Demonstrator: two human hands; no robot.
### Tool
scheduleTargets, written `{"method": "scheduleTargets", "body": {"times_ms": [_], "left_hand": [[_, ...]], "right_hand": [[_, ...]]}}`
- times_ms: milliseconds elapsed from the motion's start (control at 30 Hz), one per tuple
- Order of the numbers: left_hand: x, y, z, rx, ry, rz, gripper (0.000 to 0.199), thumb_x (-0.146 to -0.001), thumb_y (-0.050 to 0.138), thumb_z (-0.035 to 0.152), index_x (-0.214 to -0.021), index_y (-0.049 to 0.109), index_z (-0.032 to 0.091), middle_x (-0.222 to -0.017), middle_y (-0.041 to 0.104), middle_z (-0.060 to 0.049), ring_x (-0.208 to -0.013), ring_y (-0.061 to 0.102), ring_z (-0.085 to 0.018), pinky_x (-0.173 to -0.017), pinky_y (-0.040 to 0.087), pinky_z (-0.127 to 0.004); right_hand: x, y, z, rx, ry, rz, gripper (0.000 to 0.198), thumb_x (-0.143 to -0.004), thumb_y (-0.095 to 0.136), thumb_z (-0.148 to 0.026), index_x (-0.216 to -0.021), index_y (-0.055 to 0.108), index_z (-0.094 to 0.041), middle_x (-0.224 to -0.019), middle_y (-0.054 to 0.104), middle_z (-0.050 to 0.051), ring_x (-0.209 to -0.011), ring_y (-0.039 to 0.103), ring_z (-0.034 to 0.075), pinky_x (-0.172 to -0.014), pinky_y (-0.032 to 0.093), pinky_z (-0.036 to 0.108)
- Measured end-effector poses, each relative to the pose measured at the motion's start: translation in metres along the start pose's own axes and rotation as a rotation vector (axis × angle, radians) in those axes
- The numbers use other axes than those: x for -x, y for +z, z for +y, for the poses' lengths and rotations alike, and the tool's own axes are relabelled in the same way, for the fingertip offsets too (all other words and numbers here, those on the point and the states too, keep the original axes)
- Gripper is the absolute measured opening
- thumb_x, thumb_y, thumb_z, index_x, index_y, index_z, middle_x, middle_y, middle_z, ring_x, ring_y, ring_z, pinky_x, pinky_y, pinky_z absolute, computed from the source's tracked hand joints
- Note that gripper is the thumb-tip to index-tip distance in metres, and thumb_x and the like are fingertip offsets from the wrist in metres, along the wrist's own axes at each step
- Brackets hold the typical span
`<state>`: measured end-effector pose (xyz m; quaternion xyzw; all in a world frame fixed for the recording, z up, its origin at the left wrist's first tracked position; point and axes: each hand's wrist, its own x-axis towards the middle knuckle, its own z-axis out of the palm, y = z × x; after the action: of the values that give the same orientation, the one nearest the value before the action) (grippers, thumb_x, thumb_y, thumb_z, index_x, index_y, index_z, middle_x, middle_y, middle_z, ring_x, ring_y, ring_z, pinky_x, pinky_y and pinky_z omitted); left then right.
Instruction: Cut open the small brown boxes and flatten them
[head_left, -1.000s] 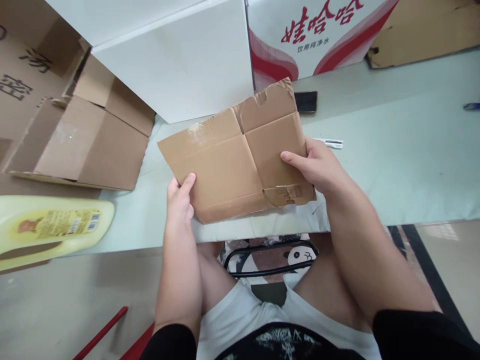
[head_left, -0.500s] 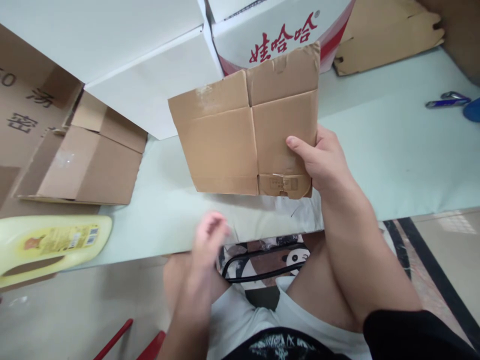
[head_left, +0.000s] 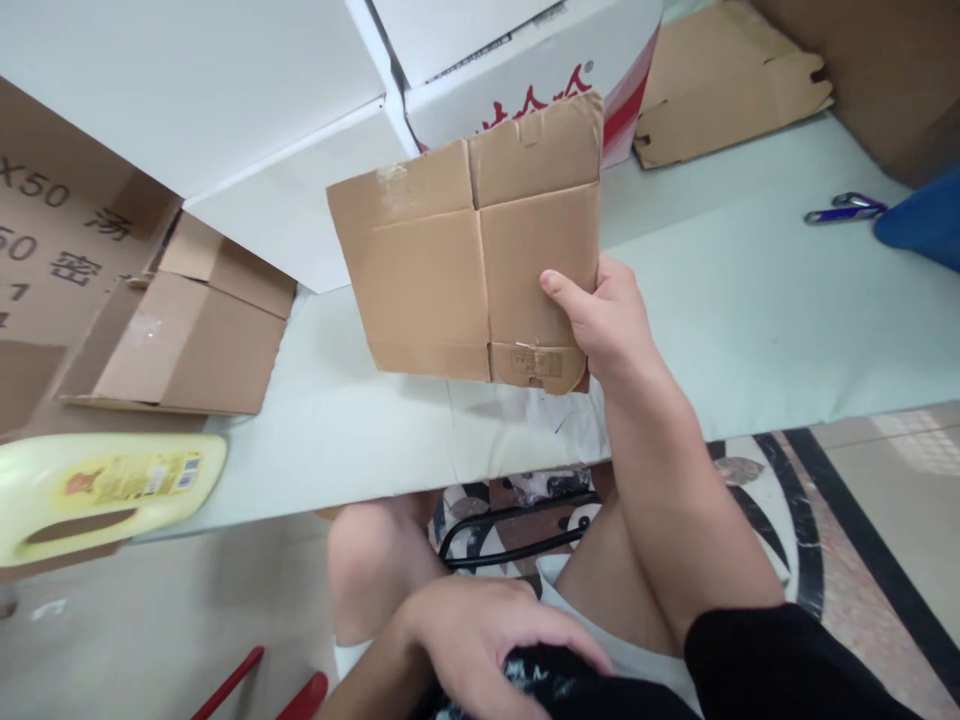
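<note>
My right hand [head_left: 611,310] grips the right edge of a flattened cardboard box [head_left: 420,285], with the thumb on its front face and the other fingers hidden behind. The brown cardboard is tilted up above the table, with crease lines, a strip of tape and a small printed stamp near its lower right corner. My left hand [head_left: 487,635] lies against the front of my black shirt [head_left: 555,665], thumb and fingers apart, apparently holding nothing.
A pale green cloth covers the table [head_left: 720,330]. On the left are an open cardboard box [head_left: 217,345] and a yellow jug [head_left: 112,490]. White cartons [head_left: 300,185] stand behind. At the right lie folded cardboard [head_left: 735,90], a blue-handled tool [head_left: 844,212] and a blue object [head_left: 922,220].
My left hand has dropped from near the table's front edge to my shirt. My right hand still holds the flattened box in much the same pose. The view has shifted slightly.
</note>
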<state>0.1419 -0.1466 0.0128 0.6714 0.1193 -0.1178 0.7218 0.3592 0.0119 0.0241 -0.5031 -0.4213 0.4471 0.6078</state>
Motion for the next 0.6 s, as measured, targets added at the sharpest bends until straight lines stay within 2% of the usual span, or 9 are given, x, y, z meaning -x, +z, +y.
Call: {"method": "scheduleTargets", "body": {"times_ms": [67, 133, 233, 333, 433, 500, 600], "left_hand": [[0.003, -0.004, 0.017, 0.007, 0.030, 0.124, 0.086, -0.080, 0.068, 0.076, -0.131, 0.072, 0.006, -0.080, 0.076, -0.012, -0.060, 0.065, -0.019, -0.058, 0.054, -0.025], [0.002, -0.006, 0.028, 0.013, 0.060, 0.175, 0.083, -0.083, 0.066, 0.076, -0.128, 0.075, 0.007, -0.075, 0.075, -0.011, -0.057, 0.062, -0.017, -0.055, 0.050, -0.024], [-0.004, -0.010, 0.032, 0.008, 0.065, 0.184, 0.084, -0.081, 0.066, 0.080, -0.128, 0.075, 0.011, -0.074, 0.074, -0.010, -0.057, 0.061, -0.016, -0.053, 0.049, -0.023], [-0.005, -0.019, 0.026, -0.002, 0.073, 0.147, 0.083, -0.078, 0.068, 0.080, -0.128, 0.075, 0.014, -0.073, 0.073, -0.008, -0.056, 0.060, -0.015, -0.051, 0.048, -0.022], [0.002, -0.033, 0.015, -0.026, 0.111, 0.072, 0.078, -0.078, 0.072, 0.074, -0.129, 0.074, 0.015, -0.066, 0.069, -0.005, -0.052, 0.056, -0.014, -0.048, 0.045, -0.021], [0.009, -0.044, 0.004, -0.025, 0.149, 0.020, 0.076, -0.077, 0.074, 0.070, -0.131, 0.073, 0.016, -0.071, 0.072, -0.005, -0.053, 0.057, -0.014, -0.051, 0.047, -0.021], [0.016, -0.056, -0.013, -0.003, 0.200, -0.012, 0.073, -0.079, 0.074, 0.065, -0.134, 0.071, 0.017, -0.090, 0.078, -0.009, -0.065, 0.067, -0.016, -0.061, 0.053, -0.021]], "right_hand": [[0.000, -0.001, 0.000, -0.006, -0.021, 0.040, 0.038, -0.074, 0.070, -0.049, -0.102, 0.067, -0.024, -0.117, 0.078, 0.008, -0.114, 0.073, 0.030, -0.103, 0.060, 0.052], [-0.003, -0.004, 0.001, 0.004, -0.071, 0.099, 0.041, -0.077, 0.068, -0.051, -0.107, 0.066, -0.024, -0.122, 0.076, 0.010, -0.119, 0.072, 0.030, -0.107, 0.057, 0.053], [-0.011, -0.009, 0.001, 0.012, -0.212, 0.255, 0.048, -0.088, 0.054, -0.052, -0.127, 0.060, -0.025, -0.132, 0.069, 0.011, -0.134, 0.064, 0.030, -0.115, 0.052, 0.054], [-0.020, -0.015, -0.003, -0.101, -0.351, 0.516, 0.054, -0.095, 0.036, -0.046, -0.143, 0.049, -0.025, -0.138, 0.063, 0.012, -0.147, 0.054, 0.028, -0.116, 0.052, 0.055], [-0.022, -0.021, -0.009, -0.283, -0.486, 0.698, 0.050, -0.092, 0.044, -0.039, -0.140, 0.050, -0.026, -0.140, 0.061, 0.011, -0.146, 0.055, 0.028, -0.115, 0.052, 0.055], [-0.018, -0.026, -0.011, -0.327, -0.525, 0.697, 0.044, -0.090, 0.051, -0.033, -0.133, 0.054, -0.031, -0.141, 0.061, 0.008, -0.141, 0.059, 0.028, -0.113, 0.053, 0.054], [-0.012, -0.037, -0.007, -0.260, -0.487, 0.690, 0.034, -0.089, 0.056, -0.034, -0.123, 0.054, -0.037, -0.144, 0.060, 0.003, -0.139, 0.061, 0.027, -0.107, 0.056, 0.055]]}}
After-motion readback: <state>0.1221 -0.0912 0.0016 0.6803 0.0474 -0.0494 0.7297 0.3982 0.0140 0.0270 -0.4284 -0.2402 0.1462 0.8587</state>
